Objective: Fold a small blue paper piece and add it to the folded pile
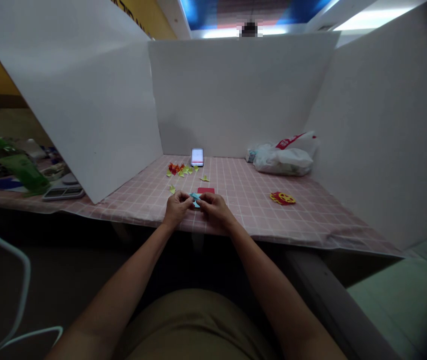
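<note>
My left hand (177, 207) and my right hand (213, 207) meet near the front edge of the table, fingers pinched together on a small light-blue piece of paper (195, 199). The paper is partly hidden by my fingers. A red paper sheet (206, 190) lies flat just behind my hands. Several small folded yellow-green and red paper pieces (180, 169) are scattered farther back, and one yellow-green piece (172, 189) lies to the left of my left hand.
A pink checked cloth (311, 220) covers the table, walled by white boards on three sides. A lit phone (197, 156) stands at the back. A white plastic bag (283, 157) and red-yellow paper shapes (283, 198) sit right. A calculator (63, 192) and clutter lie left.
</note>
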### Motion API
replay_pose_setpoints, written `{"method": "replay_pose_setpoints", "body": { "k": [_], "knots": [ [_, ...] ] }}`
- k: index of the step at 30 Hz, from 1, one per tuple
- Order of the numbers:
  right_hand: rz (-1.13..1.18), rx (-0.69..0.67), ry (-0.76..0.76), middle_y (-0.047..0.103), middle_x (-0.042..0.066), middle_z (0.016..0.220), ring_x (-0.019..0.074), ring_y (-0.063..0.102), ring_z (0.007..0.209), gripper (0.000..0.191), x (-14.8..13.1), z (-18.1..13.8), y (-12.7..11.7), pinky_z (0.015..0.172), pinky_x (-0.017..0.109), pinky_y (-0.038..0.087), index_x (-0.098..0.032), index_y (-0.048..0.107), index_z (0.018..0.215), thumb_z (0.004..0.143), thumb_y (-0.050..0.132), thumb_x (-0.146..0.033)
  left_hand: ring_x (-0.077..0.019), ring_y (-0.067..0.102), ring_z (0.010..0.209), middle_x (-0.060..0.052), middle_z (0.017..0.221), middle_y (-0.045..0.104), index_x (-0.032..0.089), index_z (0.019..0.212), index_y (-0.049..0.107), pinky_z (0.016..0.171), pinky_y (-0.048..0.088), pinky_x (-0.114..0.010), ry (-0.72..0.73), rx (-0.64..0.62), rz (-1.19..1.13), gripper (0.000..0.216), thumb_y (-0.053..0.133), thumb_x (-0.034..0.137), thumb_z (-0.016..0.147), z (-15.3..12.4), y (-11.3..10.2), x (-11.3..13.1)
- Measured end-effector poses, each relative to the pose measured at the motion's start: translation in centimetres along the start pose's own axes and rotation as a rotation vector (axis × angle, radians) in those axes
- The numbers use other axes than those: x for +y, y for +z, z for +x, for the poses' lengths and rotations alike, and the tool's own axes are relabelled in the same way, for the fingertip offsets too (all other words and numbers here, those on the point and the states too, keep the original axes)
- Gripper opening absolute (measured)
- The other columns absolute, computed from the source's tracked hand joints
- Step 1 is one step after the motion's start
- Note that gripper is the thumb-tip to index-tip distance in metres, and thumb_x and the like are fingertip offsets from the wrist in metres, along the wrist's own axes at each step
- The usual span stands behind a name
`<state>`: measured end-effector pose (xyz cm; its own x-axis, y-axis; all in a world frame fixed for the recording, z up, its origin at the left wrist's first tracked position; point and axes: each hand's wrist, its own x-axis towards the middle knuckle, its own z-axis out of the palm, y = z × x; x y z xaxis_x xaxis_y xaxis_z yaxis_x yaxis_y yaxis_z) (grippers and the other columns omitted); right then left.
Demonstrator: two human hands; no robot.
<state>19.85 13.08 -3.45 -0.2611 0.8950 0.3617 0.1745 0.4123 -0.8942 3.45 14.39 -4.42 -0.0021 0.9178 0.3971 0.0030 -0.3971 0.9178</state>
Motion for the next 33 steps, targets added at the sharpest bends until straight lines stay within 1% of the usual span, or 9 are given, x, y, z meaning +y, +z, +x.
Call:
{"method": "replay_pose_setpoints", "body": {
  "k": [3, 7, 13, 17, 21, 26, 33],
  "knots": [
    [0.032, 0.022, 0.027, 0.055, -0.001, 0.063, 0.0127, 0.047, 0.057, 0.027, 0.11, 0.0, -0.09, 0.052, 0.024, 0.035, -0.018, 0.061, 0.077, 0.085, 0.056, -0.042, -0.0146, 0.063, 0.054, 0.002, 0.057, 0.063, 0.017, 0.068, 0.058, 0.058, 0.049, -0.027, -0.002, -0.036, 0.02, 0.019, 0.072, 0.03, 0.07, -0.06, 0.05, 0.24],
    [0.074, 0.025, 0.065, 0.051, -0.003, 0.06, 0.0114, 0.045, 0.053, 0.021, 0.23, -0.08, -0.15, 0.05, 0.023, 0.034, -0.019, 0.057, 0.072, 0.081, 0.06, -0.038, -0.0135, 0.061, 0.052, 0.002, 0.056, 0.063, 0.017, 0.065, 0.059, 0.055, 0.047, -0.026, -0.004, -0.093, 0.036, 0.019, 0.075, 0.027, 0.068, -0.11, 0.08, 0.4],
    [0.139, 0.001, 0.107, 0.049, -0.004, 0.056, 0.0102, 0.041, 0.05, 0.023, 0.11, -0.21, -0.26, 0.048, 0.023, 0.032, -0.019, 0.056, 0.068, 0.077, 0.064, -0.04, -0.0141, 0.064, 0.055, 0.002, 0.058, 0.064, 0.018, 0.071, 0.058, 0.059, 0.049, -0.026, -0.001, -0.104, 0.013, 0.022, 0.075, 0.032, 0.072, -0.11, -0.06, 0.31],
    [0.184, -0.001, 0.133, 0.048, -0.005, 0.054, 0.0102, 0.041, 0.047, 0.026, 0.09, -0.24, -0.3, 0.046, 0.023, 0.03, -0.02, 0.055, 0.069, 0.076, 0.066, -0.043, -0.0149, 0.066, 0.059, 0.002, 0.063, 0.065, 0.018, 0.074, 0.058, 0.062, 0.052, -0.027, -0.003, -0.115, -0.023, 0.027, 0.075, 0.038, 0.073, -0.04, -0.06, 0.23],
    [0.234, -0.016, 0.16, 0.049, -0.005, 0.055, 0.0106, 0.044, 0.046, 0.029, 0.0, -0.28, -0.31, 0.045, 0.024, 0.032, -0.02, 0.055, 0.072, 0.074, 0.068, -0.046, -0.0144, 0.066, 0.06, 0.002, 0.067, 0.064, 0.017, 0.079, 0.058, 0.062, 0.053, -0.027, -0.014, -0.124, -0.06, 0.03, 0.076, 0.04, 0.073, -0.04, -0.04, 0.21],
    [0.286, -0.034, 0.187, 0.051, -0.005, 0.059, 0.0101, 0.046, 0.048, 0.032, -0.3, -0.34, -0.28, 0.046, 0.024, 0.036, -0.02, 0.054, 0.073, 0.071, 0.07, -0.048, -0.0125, 0.065, 0.06, 0.002, 0.07, 0.065, 0.016, 0.082, 0.06, 0.061, 0.052, -0.025, -0.022, -0.136, -0.079, 0.028, 0.076, 0.037, 0.074, -0.15, -0.11, 0.36],
    [0.354, -0.022, 0.217, 0.051, -0.006, 0.061, 0.009, 0.045, 0.046, 0.032, -0.34, -0.44, -0.21, 0.045, 0.024, 0.037, -0.021, 0.051, 0.073, 0.07, 0.072, -0.045, -0.0137, 0.067, 0.064, -0.001, 0.078, 0.068, 0.017, 0.085, 0.063, 0.065, 0.055, -0.028, -0.023, -0.175, -0.087, 0.026, 0.077, 0.036, 0.072, -0.14, -0.07, 0.47]
  ]
}}
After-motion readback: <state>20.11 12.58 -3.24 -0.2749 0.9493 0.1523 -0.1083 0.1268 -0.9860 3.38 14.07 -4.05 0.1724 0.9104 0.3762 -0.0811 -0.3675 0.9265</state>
